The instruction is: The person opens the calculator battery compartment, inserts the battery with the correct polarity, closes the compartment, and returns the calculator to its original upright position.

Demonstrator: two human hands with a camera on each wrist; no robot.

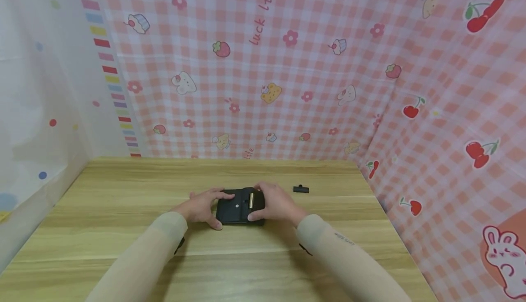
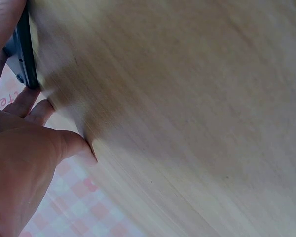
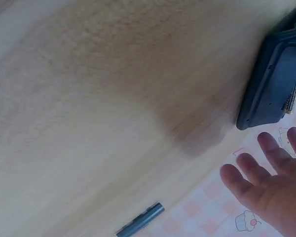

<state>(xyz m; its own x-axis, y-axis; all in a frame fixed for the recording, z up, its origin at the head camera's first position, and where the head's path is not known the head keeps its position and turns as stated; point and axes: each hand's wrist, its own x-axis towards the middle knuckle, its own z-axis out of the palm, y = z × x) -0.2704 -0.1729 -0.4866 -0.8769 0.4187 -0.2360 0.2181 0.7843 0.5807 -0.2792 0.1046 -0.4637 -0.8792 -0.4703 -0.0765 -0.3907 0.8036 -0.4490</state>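
Note:
A flat black device (image 1: 230, 208) lies with an uncovered battery compartment facing up; a gold-and-black battery (image 1: 251, 200) sits in it. My left hand (image 1: 203, 206) holds the device's left end, thumb at the near edge and fingers at the far edge. My right hand (image 1: 277, 203) spans the right end, its thumb over the near side beside the battery and its index finger at the far edge. In the right wrist view the other fingers (image 3: 254, 170) extend loosely beside the device (image 3: 271, 84). A small black cover piece (image 1: 301, 189) lies right of that hand.
Both hands work over a wood-grain table (image 1: 246, 270). A pink checked cloth (image 1: 246, 73) hangs behind the table and along its right side, and a white dotted cloth (image 1: 33, 110) hangs on the left.

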